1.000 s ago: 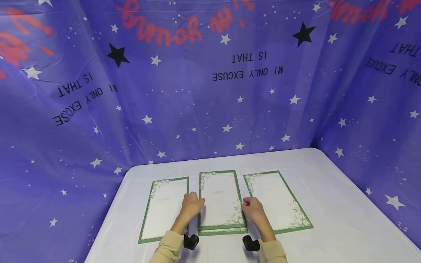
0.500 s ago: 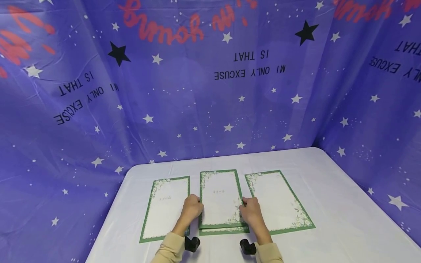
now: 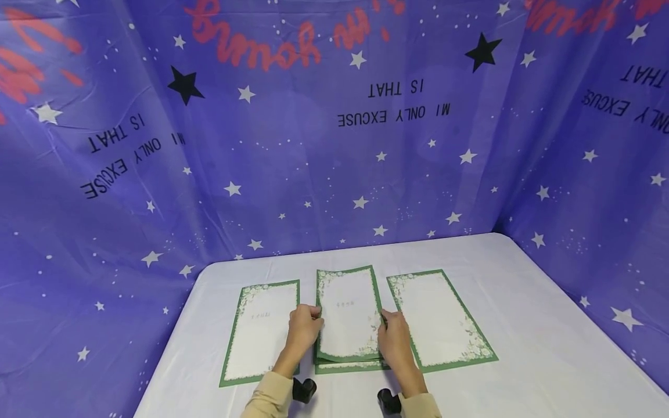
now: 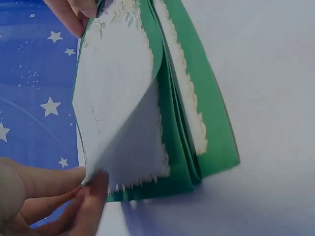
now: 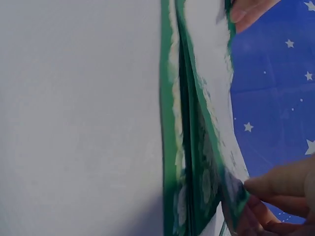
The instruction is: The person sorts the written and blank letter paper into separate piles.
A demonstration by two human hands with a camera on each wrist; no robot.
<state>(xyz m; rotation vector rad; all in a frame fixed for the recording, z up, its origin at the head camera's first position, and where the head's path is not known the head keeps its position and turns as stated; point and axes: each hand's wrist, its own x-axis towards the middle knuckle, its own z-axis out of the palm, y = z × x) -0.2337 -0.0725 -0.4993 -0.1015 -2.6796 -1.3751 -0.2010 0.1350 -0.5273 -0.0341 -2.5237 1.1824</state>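
In the middle of the head view, several sheets of paper [image 3: 347, 325] with a green border and white flowers lie in a loose stack. My left hand [image 3: 305, 328] pinches the left edge between thumb and fingers. On the opposite edge, my right hand [image 3: 395, 337] pinches the paper as well. The held top sheet [image 4: 118, 88] bows upward, and layers fan apart beneath it in the left wrist view. A lower sheet [image 3: 350, 367] sticks out along the near side. In the right wrist view, the pinched paper corner [image 5: 236, 196] curls away from the layers below.
A matching green-bordered sheet [image 3: 261, 337] with faint writing lies to the left. Another matching sheet [image 3: 444, 319] lies slightly turned on the right. All rest on a white-covered table [image 3: 522, 325], with a purple star-printed curtain [image 3: 313, 145] behind.
My right hand has moved left onto the stack's right edge, and my left hand has closed on the left edge. The top paper has risen slightly and now bends.
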